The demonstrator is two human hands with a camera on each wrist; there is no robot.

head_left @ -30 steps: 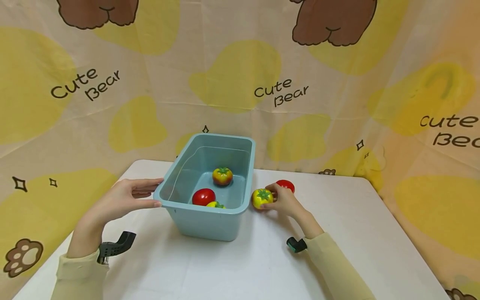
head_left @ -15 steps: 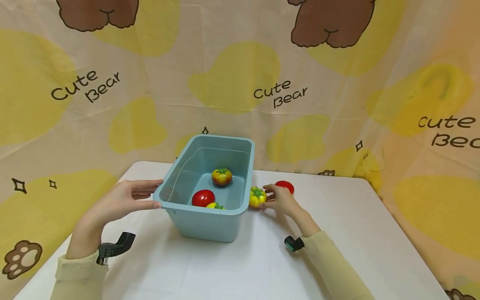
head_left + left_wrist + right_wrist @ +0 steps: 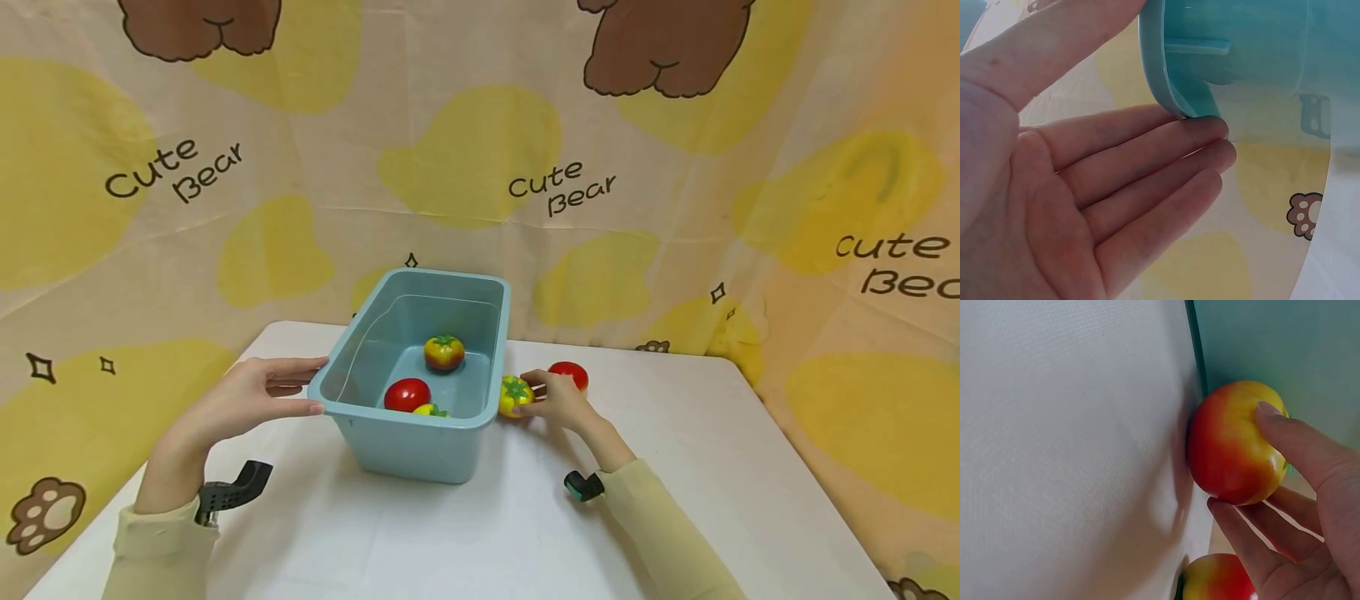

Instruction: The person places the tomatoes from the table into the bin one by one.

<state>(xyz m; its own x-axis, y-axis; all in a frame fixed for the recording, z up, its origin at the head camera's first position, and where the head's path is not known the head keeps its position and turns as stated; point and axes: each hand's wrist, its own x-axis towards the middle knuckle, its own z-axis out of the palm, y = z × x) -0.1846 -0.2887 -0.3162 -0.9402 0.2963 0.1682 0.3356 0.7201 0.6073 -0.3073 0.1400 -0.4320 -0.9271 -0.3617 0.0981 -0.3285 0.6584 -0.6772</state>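
Observation:
In the head view my left hand (image 3: 243, 392) touches the near left corner of a blue plastic bin (image 3: 412, 450) with straight fingers. The left wrist view shows its thumb and fingers (image 3: 1160, 147) at the bin's rim (image 3: 1154, 62). To the right of the bin, my right hand (image 3: 562, 400) holds a yellow-and-red tomato (image 3: 513, 393) between thumb and fingers, low by the tabletop. In the right wrist view that tomato (image 3: 1229, 447) sits close against the bin's wall (image 3: 1285, 350). Behind the right hand lies a red tomato (image 3: 572, 372), partly hidden.
Inside the bin are a yellow-red tomato (image 3: 444, 353), a red tomato (image 3: 407, 394) and a yellow one (image 3: 431, 410) mostly hidden by the near rim. The bin stands on a white table (image 3: 637, 433). A printed cloth (image 3: 465, 150) hangs behind it.
My right hand has shifted slightly left with the yellow-and-red tomato, bringing it close to the bin's right side. My left hand and the bin have stayed in place.

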